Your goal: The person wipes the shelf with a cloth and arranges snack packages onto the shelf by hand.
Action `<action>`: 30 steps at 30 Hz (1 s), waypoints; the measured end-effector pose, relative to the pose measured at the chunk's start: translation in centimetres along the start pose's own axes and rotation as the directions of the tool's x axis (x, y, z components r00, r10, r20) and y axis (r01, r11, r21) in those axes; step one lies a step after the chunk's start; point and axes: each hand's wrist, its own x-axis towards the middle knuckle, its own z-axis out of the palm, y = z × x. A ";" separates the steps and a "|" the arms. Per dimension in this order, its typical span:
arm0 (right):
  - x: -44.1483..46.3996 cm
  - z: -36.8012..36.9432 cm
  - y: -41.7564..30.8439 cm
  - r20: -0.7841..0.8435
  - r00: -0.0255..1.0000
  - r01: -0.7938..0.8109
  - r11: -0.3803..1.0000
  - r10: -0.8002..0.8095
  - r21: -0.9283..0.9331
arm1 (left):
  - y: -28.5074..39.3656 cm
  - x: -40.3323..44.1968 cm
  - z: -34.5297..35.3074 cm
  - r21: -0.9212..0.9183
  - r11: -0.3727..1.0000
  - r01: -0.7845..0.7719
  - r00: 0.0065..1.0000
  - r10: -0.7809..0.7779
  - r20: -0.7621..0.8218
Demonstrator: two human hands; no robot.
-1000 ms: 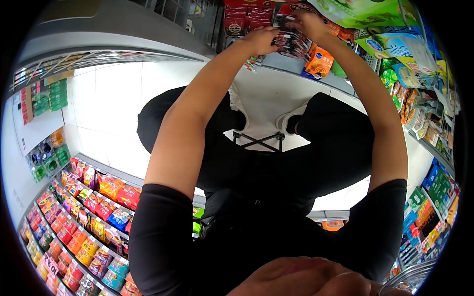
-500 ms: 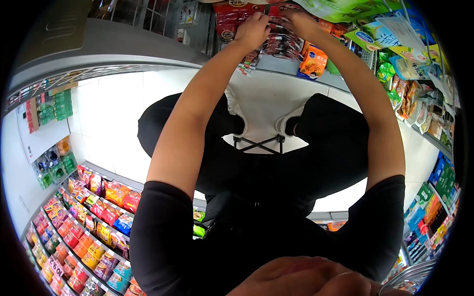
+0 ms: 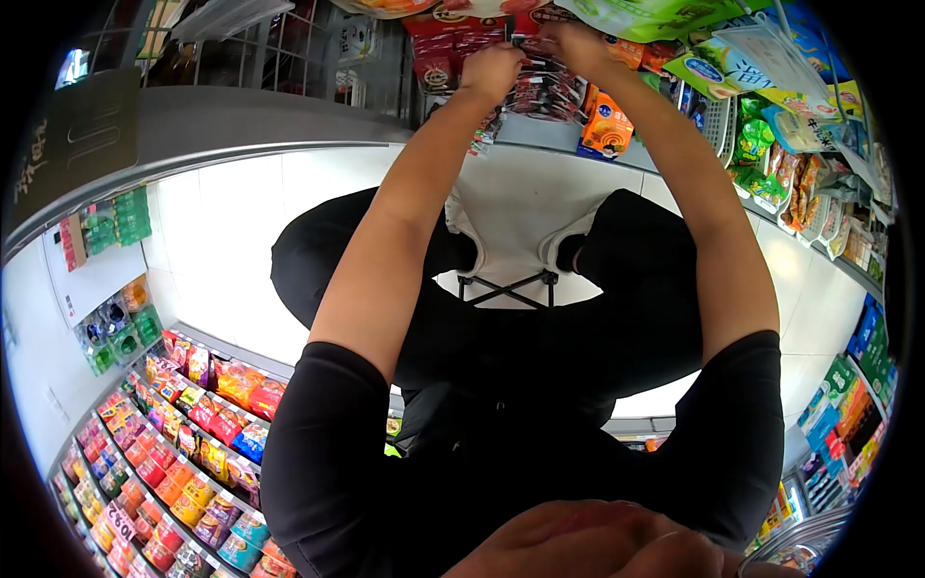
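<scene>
My left hand [image 3: 494,72] is at the top of the view with its fingers bent together, over the dark red packets [image 3: 436,69] on the shelf. Just right of it, my right hand [image 3: 570,48] reaches down to the same row, its fingertips at the upper edge of the dark packets [image 3: 547,94]. The two hands are close but apart. What lies between the fingers of either hand is too small to make out. Right of the dark packets is an orange pack [image 3: 607,125].
A grey shelf edge [image 3: 270,149] runs across the upper left. Green bags [image 3: 753,143] and a white basket [image 3: 718,125] stand at the right. My knees flank a folding stool [image 3: 507,289]. Snack shelves [image 3: 207,409] fill the lower left.
The view has shifted, showing more of the rack at the upper left. My left hand has moved from the dark packets leftward towards the dark red ones. My right hand stays near the same packets.
</scene>
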 end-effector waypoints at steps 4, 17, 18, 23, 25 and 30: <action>0.6 0.5 -0.4 -0.013 0.999 0.037 0.999 -0.038 -0.033 | 0.2 0.8 0.6 0.106 0.994 0.008 0.999 -0.011 0.034; -0.4 -0.7 -1.4 0.117 0.993 -0.015 0.985 0.036 -0.174 | 0.5 1.3 1.4 0.130 0.990 0.059 0.992 -0.072 0.100; -0.3 -0.8 -1.5 0.119 0.992 -0.010 0.982 0.033 -0.190 | 1.0 0.8 0.4 0.091 0.994 0.061 0.995 -0.067 0.068; -0.4 0.0 -1.8 0.110 0.990 -0.062 0.965 0.093 -0.256 | 0.4 0.1 -0.2 0.030 0.997 0.076 0.997 -0.075 -0.019; -0.3 0.2 -1.6 0.089 0.992 -0.061 0.957 0.090 -0.284 | 0.8 0.1 -0.4 0.018 0.997 0.073 0.996 -0.072 -0.043; -0.4 0.1 -1.2 0.068 0.996 -0.030 0.960 0.051 -0.277 | 1.1 0.4 0.2 -0.007 0.996 0.092 0.995 -0.092 -0.048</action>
